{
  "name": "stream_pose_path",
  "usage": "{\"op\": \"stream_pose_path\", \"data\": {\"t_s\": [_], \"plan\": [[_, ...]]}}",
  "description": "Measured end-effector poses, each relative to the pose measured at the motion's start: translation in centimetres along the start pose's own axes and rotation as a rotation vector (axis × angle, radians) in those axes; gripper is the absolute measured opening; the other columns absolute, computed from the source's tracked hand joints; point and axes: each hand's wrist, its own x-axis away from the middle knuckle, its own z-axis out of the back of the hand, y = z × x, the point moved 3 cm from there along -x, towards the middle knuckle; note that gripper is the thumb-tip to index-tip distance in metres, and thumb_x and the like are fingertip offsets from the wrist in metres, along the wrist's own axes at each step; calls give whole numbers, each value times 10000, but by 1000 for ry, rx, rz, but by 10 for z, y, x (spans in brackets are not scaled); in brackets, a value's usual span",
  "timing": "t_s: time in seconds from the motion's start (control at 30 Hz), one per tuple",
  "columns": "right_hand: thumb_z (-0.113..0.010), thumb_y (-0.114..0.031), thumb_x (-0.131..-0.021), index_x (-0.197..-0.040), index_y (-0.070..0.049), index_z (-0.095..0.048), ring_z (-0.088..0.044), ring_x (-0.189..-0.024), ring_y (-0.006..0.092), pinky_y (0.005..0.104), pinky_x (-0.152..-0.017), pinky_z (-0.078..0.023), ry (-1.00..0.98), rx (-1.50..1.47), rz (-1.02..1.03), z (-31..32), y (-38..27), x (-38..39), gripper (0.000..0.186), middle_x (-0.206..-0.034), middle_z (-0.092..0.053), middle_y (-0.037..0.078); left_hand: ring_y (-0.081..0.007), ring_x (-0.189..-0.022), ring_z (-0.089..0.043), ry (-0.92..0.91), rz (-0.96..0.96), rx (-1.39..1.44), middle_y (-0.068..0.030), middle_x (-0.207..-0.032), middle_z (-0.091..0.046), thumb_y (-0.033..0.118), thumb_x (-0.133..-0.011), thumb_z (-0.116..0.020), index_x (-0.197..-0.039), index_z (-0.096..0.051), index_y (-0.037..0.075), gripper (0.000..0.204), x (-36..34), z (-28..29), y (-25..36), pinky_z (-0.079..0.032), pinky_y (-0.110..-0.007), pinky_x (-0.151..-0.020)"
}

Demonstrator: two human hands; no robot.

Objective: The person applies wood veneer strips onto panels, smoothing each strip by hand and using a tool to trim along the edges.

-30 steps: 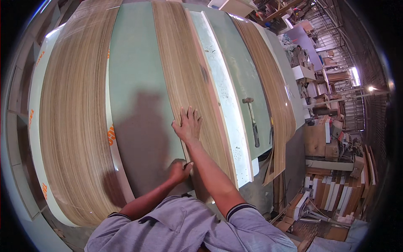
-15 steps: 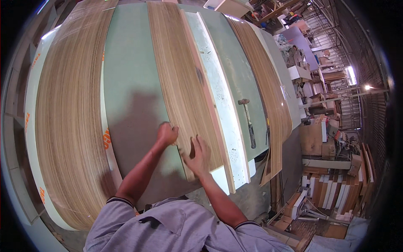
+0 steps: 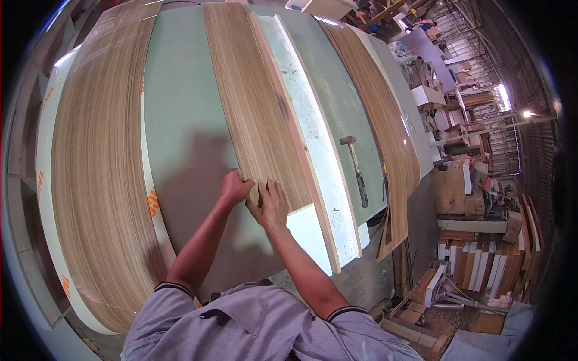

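A long wood-grain strip (image 3: pixel 247 90) lies lengthwise on the green-grey sheet (image 3: pixel 183 90) in front of me. At its near left corner my left hand (image 3: pixel 236 187) is closed, its fingers apparently pinching the strip's edge. Just to the right, my right hand (image 3: pixel 271 206) rests at the near end with fingers stretched out over the strip and the thumb to the side. The space between both hands is partly hidden. A white board (image 3: pixel 311 237) shows under the strip's near end. Along the right side runs a narrow wooden batten (image 3: pixel 307 153).
Right of the batten is a long white panel (image 3: pixel 313 129), then a hammer (image 3: pixel 354 168) lying on the green surface. Wide wood-grain sheets flank it, one at left (image 3: pixel 99 162) and one at right (image 3: pixel 376 114). Stacked boards (image 3: pixel 481 265) stand at far right.
The strip's near end has drawn back away from me, baring more of the white board. My right hand has moved up and left, close beside my left hand.
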Motion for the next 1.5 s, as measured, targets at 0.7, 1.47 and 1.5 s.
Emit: {"op": "stream_pose_path", "data": {"t_s": [0.7, 1.47, 1.5], "plan": [[-712, -214, -851, -1207, -40, -635, -531, -1231, 336, 483, -1066, -377, -53, -177, 8, 82, 42, 137, 404, -1302, -584, 177, -360, -854, -711, 205, 154, -37, -231, -863, -710, 307, -688, -803, -892, -708, -33, 408, -147, 72, 16, -554, -449, -739], [-728, -133, -791, -1158, -55, -655, -586, -1169, 345, 442, -1012, -454, -115, -117, -128, 97, 76, 212, 382, -1257, -627, 161, -399, -962, -688, 292, 123, -157, -263, -978, -703, 326, -707, -807, -927, -708, -56, 452, -245, 125, 61, -548, -447, -818], [-728, -133, -791, -1158, -55, -655, -586, -1169, 345, 442, -1012, -454, -109, -121, -123, 97, 77, 212, 382, -1257, -627, 161, -402, -985, -681, 310, 114, -185, -265, -1003, -698, 333, -716, -798, -952, -705, -55, 463, -251, 127, 60, -542, -450, -838]]}}
